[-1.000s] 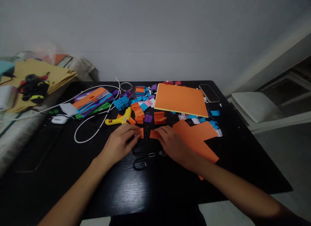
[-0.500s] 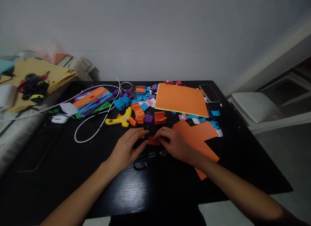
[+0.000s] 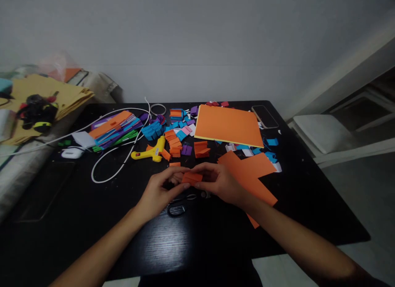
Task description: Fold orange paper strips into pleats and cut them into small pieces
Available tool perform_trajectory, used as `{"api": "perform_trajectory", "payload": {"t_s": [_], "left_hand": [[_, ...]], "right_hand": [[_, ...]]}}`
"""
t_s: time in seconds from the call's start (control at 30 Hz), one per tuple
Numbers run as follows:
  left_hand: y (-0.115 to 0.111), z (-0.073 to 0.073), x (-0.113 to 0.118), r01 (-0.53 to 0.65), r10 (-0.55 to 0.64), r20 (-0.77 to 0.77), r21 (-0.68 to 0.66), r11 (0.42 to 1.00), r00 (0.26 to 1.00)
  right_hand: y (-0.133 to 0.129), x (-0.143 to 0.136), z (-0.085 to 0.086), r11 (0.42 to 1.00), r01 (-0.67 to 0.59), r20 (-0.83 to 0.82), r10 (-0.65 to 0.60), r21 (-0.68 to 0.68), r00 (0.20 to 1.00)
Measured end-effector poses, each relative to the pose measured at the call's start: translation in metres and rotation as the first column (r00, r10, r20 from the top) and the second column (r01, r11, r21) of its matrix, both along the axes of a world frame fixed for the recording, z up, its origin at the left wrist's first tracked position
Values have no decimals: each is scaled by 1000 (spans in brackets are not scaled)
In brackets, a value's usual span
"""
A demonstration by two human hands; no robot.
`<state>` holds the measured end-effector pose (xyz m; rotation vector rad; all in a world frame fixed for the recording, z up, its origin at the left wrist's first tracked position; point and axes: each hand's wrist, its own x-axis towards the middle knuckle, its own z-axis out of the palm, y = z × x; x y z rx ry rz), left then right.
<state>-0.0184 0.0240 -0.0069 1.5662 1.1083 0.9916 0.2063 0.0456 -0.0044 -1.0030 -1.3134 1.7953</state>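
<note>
A small orange paper piece (image 3: 191, 178) with a crease across it is held between both hands, just above the dark table. My left hand (image 3: 159, 191) pinches its left end between thumb and fingers. On its right end, my right hand (image 3: 218, 182) grips with thumb below and fingers above. Under the hands lies a pair of black-handled scissors (image 3: 176, 211), partly covered. Beyond the fingers stand a folded orange paper piece (image 3: 201, 149) and a row of orange folded pieces (image 3: 173, 143). Cut orange sheets (image 3: 247, 171) lie beside my right wrist.
A yellow glue gun (image 3: 149, 154) lies left of centre, near a looped white cable (image 3: 94, 167). Farther back are a stack of coloured papers (image 3: 115, 128), an orange sheet stack (image 3: 230, 126), blue folded pieces (image 3: 153, 131) and a phone (image 3: 264, 116). A white case (image 3: 72, 152) sits left.
Both hands have lifted the small orange paper piece off the table and tilted it up, fingers now closed on its two ends. The view has shifted slightly.
</note>
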Motion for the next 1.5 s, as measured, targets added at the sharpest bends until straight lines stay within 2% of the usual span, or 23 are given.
{"api": "perform_trajectory", "payload": {"t_s": [0.1,0.23,0.37,0.47,0.5,0.57,0.63,0.67,0.73,0.8,0.97,1.33,1.5], "left_hand": [[0,1,1,-7,8,34,-46,999,999],[0,4,1,-4,5,17,-52,999,1000],[-1,5,1,23,-24,-6,-83,996,1000],[-1,3,0,-6,3,-49,-51,999,999],[0,3,0,-25,23,-60,-33,999,998],[0,3,0,-68,68,-71,0,998,995],[1,4,0,-95,95,-73,8,995,993],[1,5,1,-99,98,-67,1,995,993],[0,5,1,-95,94,-33,-36,995,995],[0,5,1,-91,91,2,-75,993,996],[-1,3,1,-106,114,57,-134,985,992],[3,5,1,-131,162,134,-215,968,978],[4,6,1,-136,164,129,-201,970,978]], "right_hand": [[-2,1,0,990,43,109,-57,131,992],[-6,2,1,950,52,249,-133,307,959],[-11,-1,3,924,40,240,-140,381,960],[-6,1,7,890,31,265,-169,455,949],[-2,2,8,867,32,289,-201,498,936],[11,8,9,778,34,349,-320,627,881],[25,13,7,630,-20,422,-495,776,759],[32,15,6,584,-83,466,-545,807,697],[42,16,1,552,-191,544,-596,812,591],[46,13,-4,551,-221,568,-604,804,559],[46,6,-10,567,-234,590,-598,789,542],[47,17,-10,584,-188,559,-559,790,612],[46,23,-5,587,-112,519,-589,802,619]]}}
